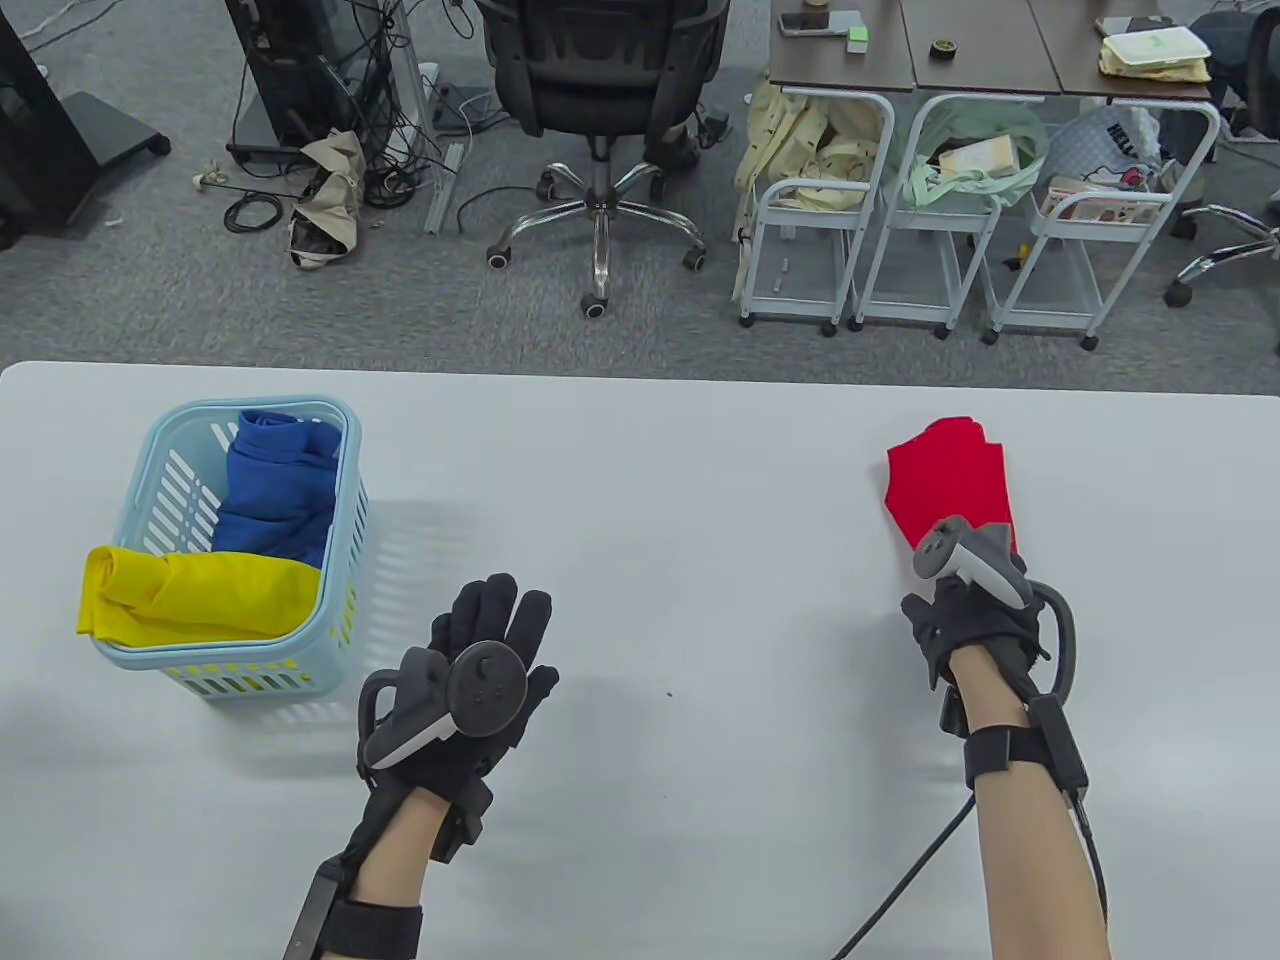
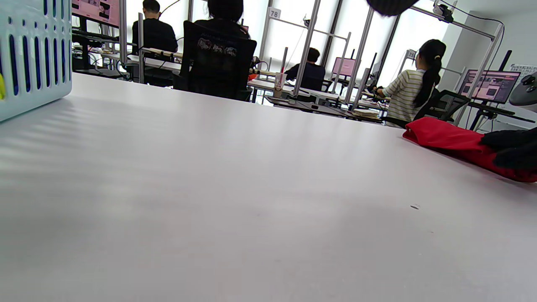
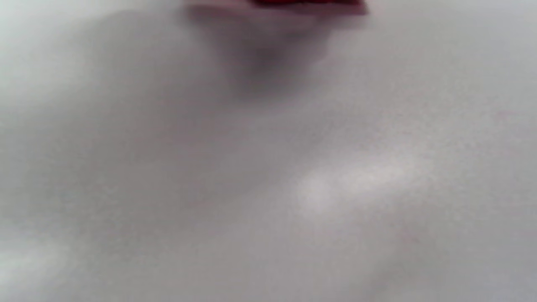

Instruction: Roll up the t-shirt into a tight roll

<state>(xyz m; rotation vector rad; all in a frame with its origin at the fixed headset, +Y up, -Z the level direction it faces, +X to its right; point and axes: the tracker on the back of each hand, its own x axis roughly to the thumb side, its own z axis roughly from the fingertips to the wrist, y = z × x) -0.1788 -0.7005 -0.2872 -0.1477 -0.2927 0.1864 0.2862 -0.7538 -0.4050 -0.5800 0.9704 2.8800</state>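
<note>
A red t-shirt (image 1: pixel 950 480), folded into a narrow strip, lies on the white table (image 1: pixel 660 500) at the right. My right hand (image 1: pixel 965 600) is at its near end; the tracker hides the fingers from above. In the left wrist view the right hand's gloved fingers (image 2: pixel 509 147) curl over the near end of the red t-shirt (image 2: pixel 444 136). Only a red sliver of the shirt (image 3: pixel 310 3) shows in the blurred right wrist view. My left hand (image 1: pixel 490 640) hovers near the table's middle with straight, spread fingers, holding nothing.
A light blue plastic basket (image 1: pixel 150 450) stands at the left of the table with a blue garment (image 1: pixel 270 490) and a yellow garment (image 1: pixel 190 595) in it. Its wall (image 2: pixel 29 54) shows in the left wrist view. An office chair and carts stand beyond the far edge.
</note>
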